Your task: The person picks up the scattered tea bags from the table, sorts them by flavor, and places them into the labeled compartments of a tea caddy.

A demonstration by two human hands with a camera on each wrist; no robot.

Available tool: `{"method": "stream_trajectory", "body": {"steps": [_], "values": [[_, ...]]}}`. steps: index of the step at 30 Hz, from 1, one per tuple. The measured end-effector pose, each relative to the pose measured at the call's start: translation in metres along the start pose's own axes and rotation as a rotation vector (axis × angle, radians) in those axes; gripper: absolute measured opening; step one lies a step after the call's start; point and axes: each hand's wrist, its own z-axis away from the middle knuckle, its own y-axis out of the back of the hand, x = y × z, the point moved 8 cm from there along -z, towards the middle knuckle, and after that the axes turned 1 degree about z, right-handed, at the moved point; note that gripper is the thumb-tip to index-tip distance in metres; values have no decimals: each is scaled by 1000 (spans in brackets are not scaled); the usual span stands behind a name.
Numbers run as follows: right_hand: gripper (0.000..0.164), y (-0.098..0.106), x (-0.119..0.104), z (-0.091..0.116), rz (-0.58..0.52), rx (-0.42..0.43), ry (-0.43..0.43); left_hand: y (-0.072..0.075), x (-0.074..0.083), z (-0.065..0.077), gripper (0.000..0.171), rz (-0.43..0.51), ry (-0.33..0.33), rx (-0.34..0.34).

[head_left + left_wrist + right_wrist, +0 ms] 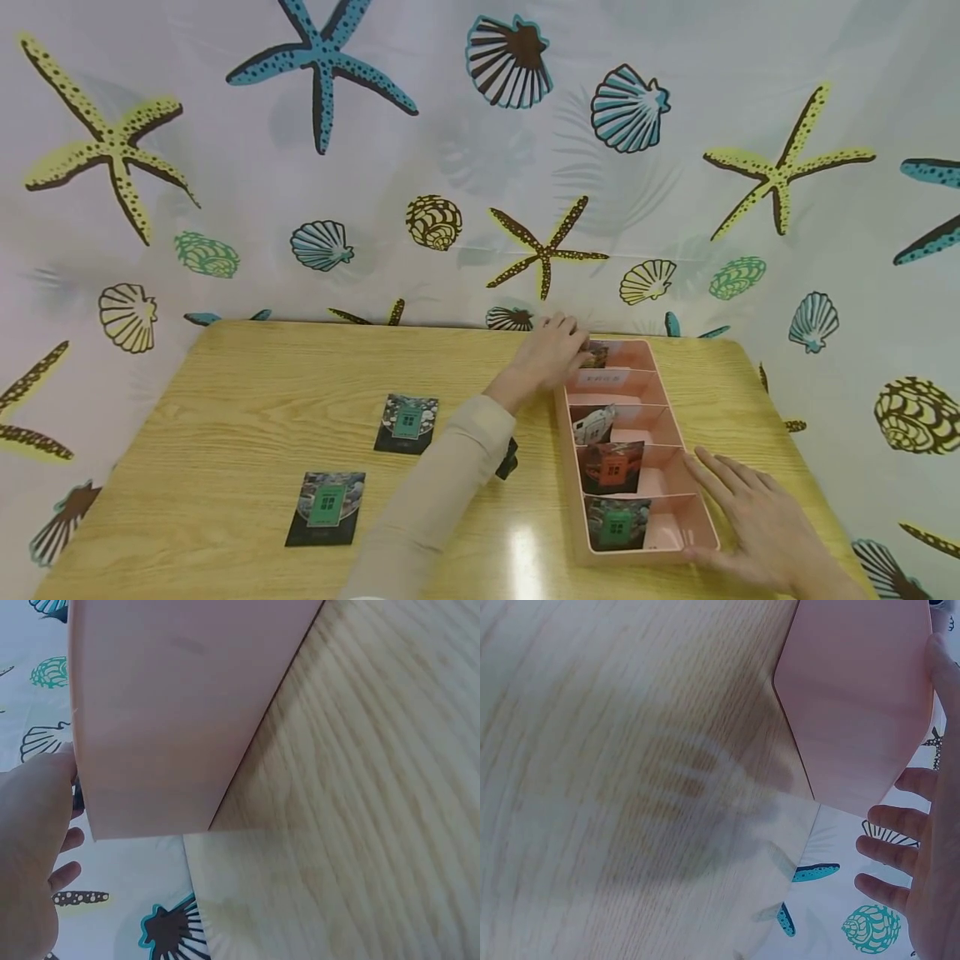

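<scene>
A pink divided box (572,467) stands on the table, its compartments running front to back. My left hand (549,354) reaches to the farthest compartment and pinches a brownish sachet (597,356) there; its fingertips are partly hidden. In the left wrist view, the box's outer wall (172,727) covers most of that grip. My right hand (765,521) lies along the box's near right side, thumb at the front corner, fingers extended. Nearer compartments hold a whitish sachet (594,425), a red-labelled sachet (612,468) and a green-labelled sachet (618,525).
Two dark sachets with green labels, one nearer (326,508) and one farther (407,423), lie on the wooden table (247,400) to the left. Another dark packet (508,460) is partly hidden by my left sleeve. A patterned curtain (450,167) hangs behind the table.
</scene>
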Motion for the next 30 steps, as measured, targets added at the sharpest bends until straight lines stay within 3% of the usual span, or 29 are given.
{"method": "stream_trajectory", "body": {"steps": [7,17,22,30], "values": [[111,2,1,0,-4,9,5,11,-15,10,33,21,-9,-23],[110,4,1,-2,2,15,6,13,-28,33,54,-45,-46,-99],[112,4,1,-2,6,26,11,15,-35,47,53,-69,-79,-83],[112,2,1,-1,-1,27,9,21,-47,71,46,-6,-117,-68]]}}
